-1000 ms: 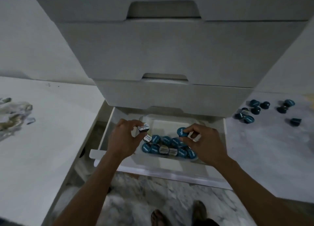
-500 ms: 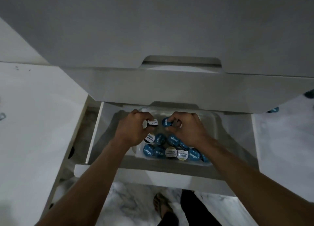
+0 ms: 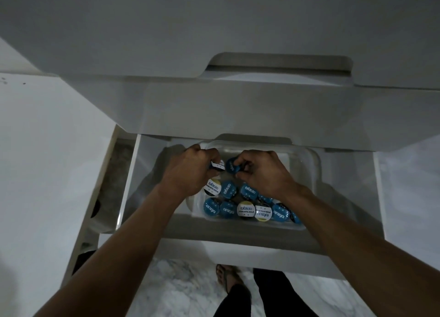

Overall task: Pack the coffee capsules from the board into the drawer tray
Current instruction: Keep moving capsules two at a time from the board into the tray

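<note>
Blue and white capsules [image 3: 246, 210] fill the near rows of the clear tray [image 3: 309, 157] in the open drawer [image 3: 133, 173]. Since a second ago both hands have moved deeper, to the far row. Left hand [image 3: 188, 171] pinches a white capsule [image 3: 219, 166]; right hand [image 3: 264, 173] pinches a blue capsule [image 3: 231, 165], both just above the tray. Judgement: placement imminent; a new row begins. Board out of view.

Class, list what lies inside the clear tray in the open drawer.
Inside the tray: two rows of capsules, blue and white lids up. The right hand and left hand each hold one capsule and cover others.
</note>
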### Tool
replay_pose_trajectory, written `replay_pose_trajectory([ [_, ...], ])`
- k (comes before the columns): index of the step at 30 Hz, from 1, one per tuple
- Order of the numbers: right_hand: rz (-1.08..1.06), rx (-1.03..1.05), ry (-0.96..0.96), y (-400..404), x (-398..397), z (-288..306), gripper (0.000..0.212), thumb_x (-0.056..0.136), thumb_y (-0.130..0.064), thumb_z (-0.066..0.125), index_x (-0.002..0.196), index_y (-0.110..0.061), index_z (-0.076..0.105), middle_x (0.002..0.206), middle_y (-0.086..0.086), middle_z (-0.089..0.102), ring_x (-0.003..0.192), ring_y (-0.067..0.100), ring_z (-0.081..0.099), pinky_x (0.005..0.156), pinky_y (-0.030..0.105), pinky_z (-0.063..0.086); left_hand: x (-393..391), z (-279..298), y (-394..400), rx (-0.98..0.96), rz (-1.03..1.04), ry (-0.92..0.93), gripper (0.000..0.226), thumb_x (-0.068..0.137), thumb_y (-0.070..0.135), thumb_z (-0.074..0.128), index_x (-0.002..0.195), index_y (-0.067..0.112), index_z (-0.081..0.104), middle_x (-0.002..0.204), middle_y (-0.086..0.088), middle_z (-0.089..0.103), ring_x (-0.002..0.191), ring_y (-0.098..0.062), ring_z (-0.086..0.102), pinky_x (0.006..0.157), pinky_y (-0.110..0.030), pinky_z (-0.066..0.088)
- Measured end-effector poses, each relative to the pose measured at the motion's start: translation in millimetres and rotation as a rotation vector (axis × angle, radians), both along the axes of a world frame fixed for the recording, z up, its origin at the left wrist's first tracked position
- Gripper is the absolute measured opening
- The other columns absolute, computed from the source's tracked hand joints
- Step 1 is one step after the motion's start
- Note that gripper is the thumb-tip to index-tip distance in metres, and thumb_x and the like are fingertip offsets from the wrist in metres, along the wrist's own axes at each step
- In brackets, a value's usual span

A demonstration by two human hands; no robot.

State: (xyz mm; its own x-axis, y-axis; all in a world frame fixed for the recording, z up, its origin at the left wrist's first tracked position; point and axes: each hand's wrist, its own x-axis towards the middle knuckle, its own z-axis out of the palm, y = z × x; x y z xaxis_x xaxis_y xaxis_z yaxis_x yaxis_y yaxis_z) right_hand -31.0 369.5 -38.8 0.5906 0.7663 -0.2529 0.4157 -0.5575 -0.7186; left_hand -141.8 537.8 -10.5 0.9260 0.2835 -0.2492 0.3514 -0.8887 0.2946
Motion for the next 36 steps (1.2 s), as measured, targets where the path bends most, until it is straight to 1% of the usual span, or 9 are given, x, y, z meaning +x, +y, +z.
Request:
replay_pose_trajectory([
  [5,0.014,-0.007,0.019,-1.8,-0.1,0.3,0.027,0.081,-0.005,0.072,0.102,-0.021,0.071,0.091,-0.003,0.069,0.082,0.007,0.063,0.077,0.023,0.053,-2.8,2.3,1.7,0.013,-0.046,0.036,0.029,0.088,0.031,0.06,0.117,0.032,0.058,0.106,-0.006,0.06,0.086,-0.023,0.061,0.07,-0.032,0.05],
  [9,0.049,-0.035,0.014,-3.2,1.8,4.0,0.031,0.083,-0.002,0.067,0.108,-0.02,0.07,0.091,-0.004,0.068,0.082,0.007,0.062,0.068,0.008,0.045,-3.5,1.1,3.9,0.014,-0.043,0.058,0.031,0.082,0.029,0.06,0.113,0.03,0.06,0.103,-0.004,0.059,0.079,-0.018,0.052,0.069,-0.03,0.048],
  [14,0.049,-0.043,0.031,-1.6,1.9,2.5,0.032,0.083,-0.001,0.065,0.107,-0.022,0.07,0.096,-0.006,0.069,0.086,0.006,0.062,0.072,0.009,0.044,-4.6,-1.9,5.3,0.012,-0.05,0.028,0.015,0.085,0.025,0.058,0.1,0.029,0.061,0.096,-0.002,0.058,0.08,-0.02,0.058,0.07,-0.033,0.053],
  [16,0.043,-0.036,0.04,-1.2,1.0,1.1,0.032,0.083,-0.001,0.065,0.106,-0.023,0.07,0.097,-0.007,0.069,0.087,0.005,0.062,0.075,0.012,0.046,-4.9,-2.6,5.8,0.013,-0.047,0.015,0.015,0.086,0.026,0.059,0.1,0.029,0.061,0.095,-0.001,0.058,0.077,-0.019,0.055,0.068,-0.033,0.052],
  [20,0.044,-0.019,0.052,-0.4,-0.4,-0.7,0.031,0.084,0.0,0.064,0.103,-0.023,0.071,0.096,-0.008,0.07,0.086,0.003,0.062,0.075,0.012,0.047,-5.2,-2.5,5.9,0.021,-0.059,0.023,0.023,0.086,0.027,0.06,0.108,0.031,0.054,0.092,0.004,0.05,0.078,-0.018,0.053,0.065,-0.031,0.048],
  [26,0.053,-0.008,0.05,0.7,-0.4,-2.9,0.032,0.084,0.001,0.062,0.104,-0.021,0.071,0.099,-0.009,0.071,0.088,0.002,0.063,0.078,0.009,0.047,-3.8,-2.4,5.7,0.018,-0.088,0.05,0.041,0.089,0.027,0.056,0.126,0.034,0.041,0.113,-0.004,0.059,0.096,-0.024,0.061,0.075,-0.039,0.055],
  [28,0.054,-0.008,0.043,0.0,-0.4,-3.5,0.031,0.084,0.001,0.062,0.105,-0.021,0.071,0.1,-0.009,0.071,0.088,0.001,0.062,0.077,0.005,0.044,-3.4,-2.5,5.9,0.035,-0.085,0.05,0.04,0.09,0.026,0.054,0.128,0.033,0.043,0.116,-0.005,0.06,0.098,-0.025,0.061,0.078,-0.039,0.054],
  [33,0.037,0.012,0.023,-2.8,-2.0,0.1,0.032,0.085,0.0,0.062,0.107,-0.021,0.07,0.099,-0.008,0.071,0.086,0.0,0.063,0.078,0.01,0.048,-7.4,1.4,3.7,-0.002,-0.069,-0.044,0.042,0.091,0.023,0.055,0.132,0.03,0.048,0.119,-0.006,0.065,0.099,-0.025,0.063,0.081,-0.04,0.055],
  [36,-0.015,0.055,0.015,-8.9,-6.0,10.8,0.029,0.084,-0.004,0.067,0.108,-0.022,0.069,0.097,-0.011,0.07,0.085,-0.003,0.062,0.071,0.001,0.042,-13.4,9.8,0.9,-0.05,0.021,-0.134,0.042,0.09,0.026,0.06,0.131,0.028,0.053,0.118,-0.002,0.067,0.097,-0.024,0.065,0.082,-0.043,0.056],
])
